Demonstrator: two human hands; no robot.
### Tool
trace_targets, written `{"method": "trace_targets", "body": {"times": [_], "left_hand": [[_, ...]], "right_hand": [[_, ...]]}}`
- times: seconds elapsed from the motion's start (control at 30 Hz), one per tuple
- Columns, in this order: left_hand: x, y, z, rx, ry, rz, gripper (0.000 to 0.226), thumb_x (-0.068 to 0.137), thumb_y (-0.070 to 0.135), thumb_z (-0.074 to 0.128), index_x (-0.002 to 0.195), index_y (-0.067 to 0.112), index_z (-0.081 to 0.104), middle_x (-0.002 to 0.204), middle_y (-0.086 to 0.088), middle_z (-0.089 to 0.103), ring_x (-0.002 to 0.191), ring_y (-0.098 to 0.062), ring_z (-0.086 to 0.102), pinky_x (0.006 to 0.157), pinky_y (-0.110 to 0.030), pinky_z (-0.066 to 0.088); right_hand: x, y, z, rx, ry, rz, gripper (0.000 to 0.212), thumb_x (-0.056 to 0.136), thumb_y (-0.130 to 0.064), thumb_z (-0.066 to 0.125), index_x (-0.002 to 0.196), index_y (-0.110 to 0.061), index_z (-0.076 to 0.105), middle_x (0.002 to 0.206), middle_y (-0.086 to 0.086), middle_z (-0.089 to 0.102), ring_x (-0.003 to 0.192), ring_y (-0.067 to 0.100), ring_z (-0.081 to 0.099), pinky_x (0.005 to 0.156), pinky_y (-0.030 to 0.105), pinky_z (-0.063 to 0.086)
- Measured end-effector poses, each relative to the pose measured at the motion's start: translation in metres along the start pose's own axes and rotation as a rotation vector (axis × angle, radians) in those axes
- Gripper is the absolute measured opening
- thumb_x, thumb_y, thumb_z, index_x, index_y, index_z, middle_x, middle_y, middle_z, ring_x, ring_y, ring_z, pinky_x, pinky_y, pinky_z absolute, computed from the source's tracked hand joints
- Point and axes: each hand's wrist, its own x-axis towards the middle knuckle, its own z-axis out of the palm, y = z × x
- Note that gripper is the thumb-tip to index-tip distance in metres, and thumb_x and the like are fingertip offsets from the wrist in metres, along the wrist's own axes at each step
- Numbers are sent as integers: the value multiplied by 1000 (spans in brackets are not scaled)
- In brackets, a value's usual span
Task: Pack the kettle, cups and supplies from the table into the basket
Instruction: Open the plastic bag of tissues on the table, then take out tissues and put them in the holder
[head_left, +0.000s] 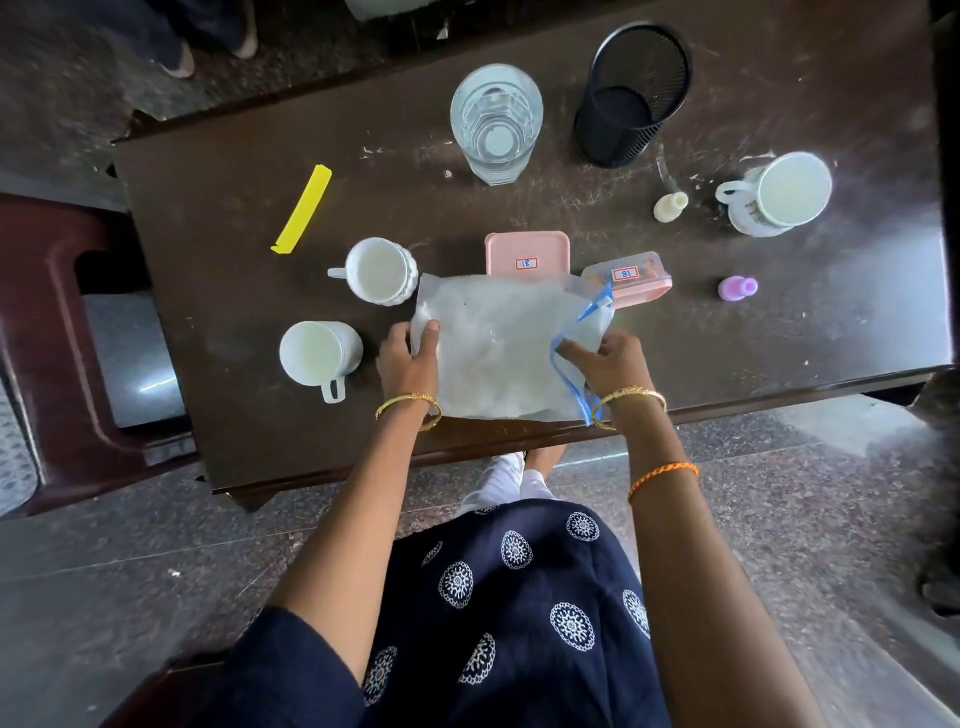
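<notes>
On the table (234, 395), largest first: we hold a zip bag (498, 353), left hand (408, 358) pinching its left edge, right hand (605, 361) pinching the blue zip; glass jug (496, 122); mesh holder (631, 93); three cups (382, 270) (318, 353) (792, 189); two pink boxes (527, 254) (631, 278); yellow clip (304, 208); two small bottles (670, 206) (737, 287). No basket or kettle shows. We judge nothing packed yet.

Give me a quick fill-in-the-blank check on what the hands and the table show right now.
1. Both hands hold a clear zip bag with a ____ seal strip.
2. The bag clip lying far left on the table is ____.
3. The small bottle right of the pink boxes is ____.
4. The black mesh holder stands right of the ____.

Answers: blue; yellow; purple; glass
</notes>
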Motion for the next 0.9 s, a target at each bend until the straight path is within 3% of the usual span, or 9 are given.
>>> {"method": "trace_targets", "body": {"times": [0.1, 0.17, 0.23, 0.33, 0.47, 0.6, 0.73, 0.9], "left_hand": [[0, 0, -1, -19, 6, 25, 28, 94, 30, 48, 104, 6, 57, 104, -14, 61, 94, -27, 54, 83, -36, 44], [1, -1, -2, -26, 4, 35, 29, 96, 29, 43, 99, 5, 58, 95, -13, 61, 86, -25, 52, 76, -33, 40], [2, -2, -4, -39, -3, 31, 29, 97, 29, 41, 94, 5, 58, 87, -9, 60, 80, -23, 50, 75, -32, 40], [2, -3, -3, -54, -20, 36, 28, 95, 31, 46, 77, 11, 50, 61, 3, 45, 60, -15, 40, 60, -27, 34], [1, -3, -5, -4, -5, 85, 24, 93, 25, 51, 76, 8, 50, 66, -4, 48, 65, -19, 42, 63, -28, 34], [3, -3, -6, 16, 70, 97, 22, 92, 19, 51, 75, 6, 48, 60, -1, 41, 62, -17, 36, 53, -25, 28], [3, -6, -6, 64, 116, 100, 22, 93, 19, 51, 82, 1, 55, 72, -10, 50, 69, -22, 42, 61, -25, 28], [2, -10, -3, 99, 183, 113, 23, 92, 20, 52, 90, -2, 58, 76, -12, 55, 73, -24, 47, 66, -32, 40]], "right_hand": [[4, 2, -3, 398, -91, 204, 9, 88, -6, 60, 94, -1, 65, 76, 12, 64, 70, 26, 59, 73, 39, 52], [6, 3, -7, 514, -144, 219, 9, 90, -6, 57, 87, -6, 65, 68, 4, 71, 61, 19, 66, 66, 34, 57], [6, 1, -8, 415, -159, 168, 5, 87, -9, 63, 84, -8, 66, 73, 3, 71, 60, 16, 67, 58, 30, 59], [6, -1, -1, 172, -144, 91, 7, 80, -10, 72, 82, -12, 65, 78, 4, 66, 61, 12, 65, 53, 24, 56], [7, -4, 2, -4, -73, 63, 24, 84, -14, 68, 101, 1, 63, 90, 11, 62, 81, 28, 60, 73, 38, 51], [3, -1, -25, 36, -49, 37, 16, 78, -8, 74, 90, -9, 63, 93, 11, 65, 79, 23, 59, 71, 35, 49], [-4, 13, -64, 91, -5, 109, 31, 74, -7, 77, 99, 5, 63, 104, 23, 67, 86, 25, 60, 85, 50, 54], [-22, 33, -103, 197, 137, 64, 17, 75, -8, 76, 89, -10, 65, 93, 10, 66, 79, 22, 60, 78, 40, 52]]}}
